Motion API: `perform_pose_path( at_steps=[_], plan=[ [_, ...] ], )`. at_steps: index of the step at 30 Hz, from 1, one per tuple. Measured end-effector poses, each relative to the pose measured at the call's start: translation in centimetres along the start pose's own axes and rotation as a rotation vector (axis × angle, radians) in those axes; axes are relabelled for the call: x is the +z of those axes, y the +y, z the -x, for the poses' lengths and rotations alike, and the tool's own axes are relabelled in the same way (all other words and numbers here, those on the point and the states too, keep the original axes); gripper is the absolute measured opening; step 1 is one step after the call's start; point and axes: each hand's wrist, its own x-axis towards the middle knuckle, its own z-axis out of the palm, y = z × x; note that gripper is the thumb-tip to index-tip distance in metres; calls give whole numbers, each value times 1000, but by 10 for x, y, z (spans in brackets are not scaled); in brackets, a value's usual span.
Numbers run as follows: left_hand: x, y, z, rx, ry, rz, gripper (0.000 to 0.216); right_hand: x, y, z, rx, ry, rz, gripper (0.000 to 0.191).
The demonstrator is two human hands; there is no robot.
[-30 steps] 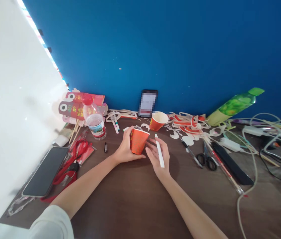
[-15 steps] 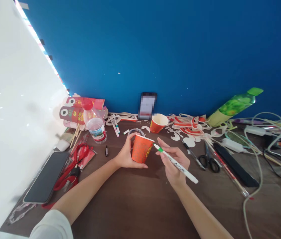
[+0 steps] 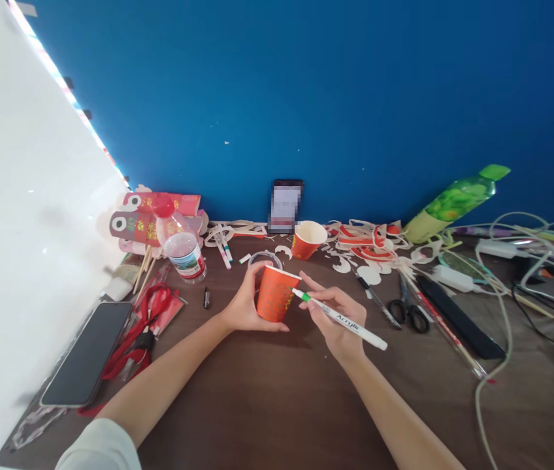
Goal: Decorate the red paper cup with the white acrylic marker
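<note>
My left hand (image 3: 249,305) is wrapped round an orange paper cup (image 3: 274,297) from its left side, thumb under the base. The cup is tilted slightly, its white rim upward and yellow print on its right side. In my right hand (image 3: 340,321) is a white acrylic paint marker (image 3: 350,323) with a green collar, held like a pen. Its tip is at the cup's wall, just below the rim; whether it touches I cannot tell. A second orange paper cup (image 3: 308,241) stands behind, tilted, with its cream inside showing. A clear round ring-like piece (image 3: 267,256) lies behind the held cup.
To the left are a water bottle (image 3: 183,251), a large phone (image 3: 88,356) and a red ribbon (image 3: 132,346). A smaller phone (image 3: 285,206) leans on the blue wall. On the right lie paper scraps (image 3: 369,274), scissors (image 3: 410,314), a green-capped bottle (image 3: 453,205) and tangled cables (image 3: 502,300).
My right hand has brought the marker tip left, from beside the cup's rim to its wall just below. The left hand still holds the cup. The whole view has shifted slightly.
</note>
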Motion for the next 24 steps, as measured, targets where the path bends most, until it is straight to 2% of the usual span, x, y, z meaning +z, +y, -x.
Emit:
perform_pose_path(
  at_steps=[7,24],
  plan=[
    [0,-1,1,-2,-10,18,116,2,1,0,-40,8,9,6],
    [0,-2,5,-103,-45,97,122,1,-4,0,-18,27,-9,14]
  ],
)
